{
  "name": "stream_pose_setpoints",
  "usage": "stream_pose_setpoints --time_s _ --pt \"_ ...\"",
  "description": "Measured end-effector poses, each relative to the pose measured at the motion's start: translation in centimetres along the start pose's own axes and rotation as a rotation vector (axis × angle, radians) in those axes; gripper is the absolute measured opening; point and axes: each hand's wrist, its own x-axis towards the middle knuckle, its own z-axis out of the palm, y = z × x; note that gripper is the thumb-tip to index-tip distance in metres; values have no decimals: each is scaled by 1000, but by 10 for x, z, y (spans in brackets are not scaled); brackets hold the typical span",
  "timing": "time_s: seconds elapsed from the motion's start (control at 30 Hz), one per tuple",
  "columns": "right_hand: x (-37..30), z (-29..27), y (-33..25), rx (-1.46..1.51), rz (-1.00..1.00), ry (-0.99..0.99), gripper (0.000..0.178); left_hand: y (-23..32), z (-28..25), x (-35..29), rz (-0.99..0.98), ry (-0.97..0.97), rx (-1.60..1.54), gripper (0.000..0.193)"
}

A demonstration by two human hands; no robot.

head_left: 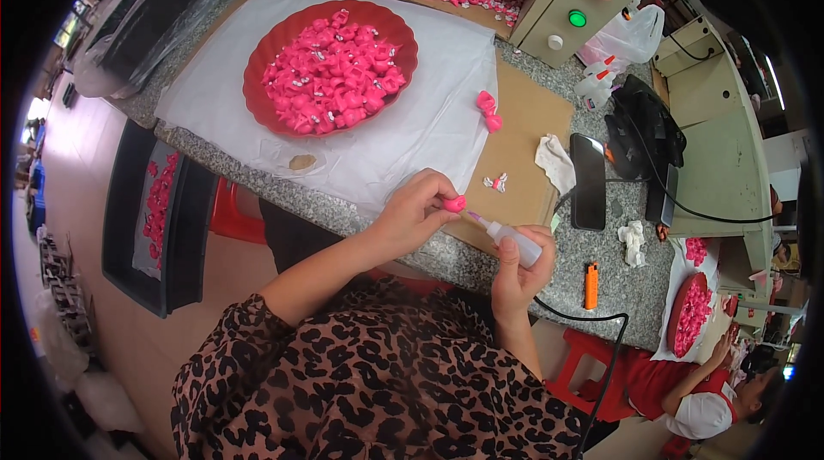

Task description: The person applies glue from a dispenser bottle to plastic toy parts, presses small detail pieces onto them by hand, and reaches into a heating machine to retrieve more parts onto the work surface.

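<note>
Between the fingertips of my left hand (414,213) is a small pink molded piece (454,203), held over the table's near edge. My right hand (525,269) is closed around a white squeeze bottle (521,242), tilted so that its thin nozzle points at the pink piece. Nozzle and piece are very close; whether they touch I cannot tell. Beyond my hands, several tiny white pieces with a bit of pink (495,182) lie on brown cardboard (525,108). A larger pink piece (488,111) rests at the border of the white sheet.
A red scalloped bowl (259,108) heaped with pink pieces stands on white paper (206,99). To the right lie a black phone (588,181), a white cloth (556,164) and an orange lighter (591,286). A cable (592,317) crosses the edge. A co-worker (687,391) sits at far right.
</note>
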Motion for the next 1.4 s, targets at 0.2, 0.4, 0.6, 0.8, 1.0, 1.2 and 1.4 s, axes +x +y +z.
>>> stream_pose_setpoints --time_s 0.2,0.4,0.6,0.8,1.0,1.2,1.4 --pt "-1 0 -1 38 16 2 16 -1 1 0 9 6 14 17" --pt "12 -5 -10 602 448 128 18 -1 0 0 5 16 -2 17" --pt "23 -18 -5 1108 917 26 26 2 -5 -1 -180 -61 -170 20" --pt "50 -25 1 655 772 -108 25 3 -10 2 -196 -123 -468 18" --pt "78 -14 -5 251 626 -209 20 3 -13 1 -206 -151 -505 15" --pt "80 10 15 -392 403 -321 14 13 -15 1 -253 -101 -486 31" --pt "77 14 14 -637 143 -376 20 7 -13 0 -228 -152 -512 33"
